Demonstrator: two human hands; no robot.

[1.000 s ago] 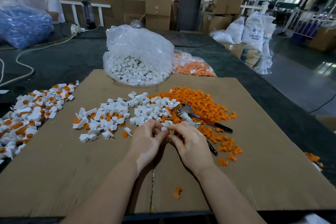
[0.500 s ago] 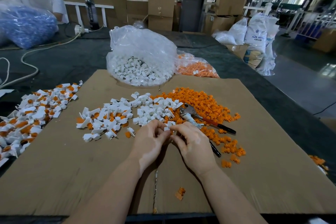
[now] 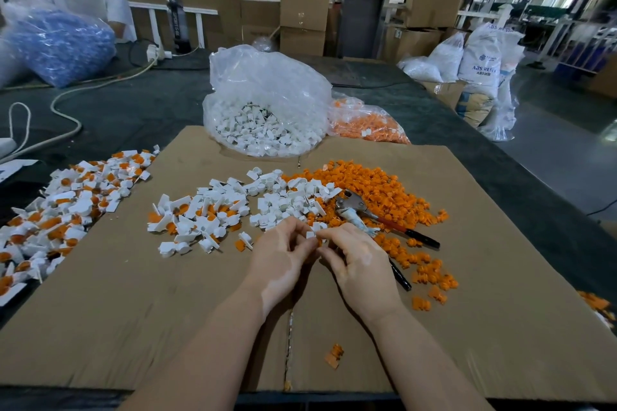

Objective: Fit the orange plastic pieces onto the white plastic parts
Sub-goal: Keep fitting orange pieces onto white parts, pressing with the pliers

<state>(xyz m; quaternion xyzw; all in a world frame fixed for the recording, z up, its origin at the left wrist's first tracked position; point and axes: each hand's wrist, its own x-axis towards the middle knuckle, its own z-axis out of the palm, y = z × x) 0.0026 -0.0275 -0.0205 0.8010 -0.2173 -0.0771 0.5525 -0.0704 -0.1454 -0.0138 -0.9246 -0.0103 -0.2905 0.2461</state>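
Both hands meeting low over the cardboard sheet (image 3: 133, 327) on the worktop. Left hand (image 3: 282, 262) curled, fingertips pinching a small white plastic part (image 3: 311, 234); right hand (image 3: 359, 264) curled too, thumb and forefinger closing on the same part, the orange piece presumably tucked between and hidden from view. Loose orange pieces (image 3: 377, 192) heaped just beyond, bare white parts (image 3: 287, 200) beside them, finished ones (image 3: 197, 220) off to the left. Pliers (image 3: 367, 213) lying untouched near the right hand. Best bet here: square the piece to its socket, press straight, no twisting, feel for the seat before letting go.
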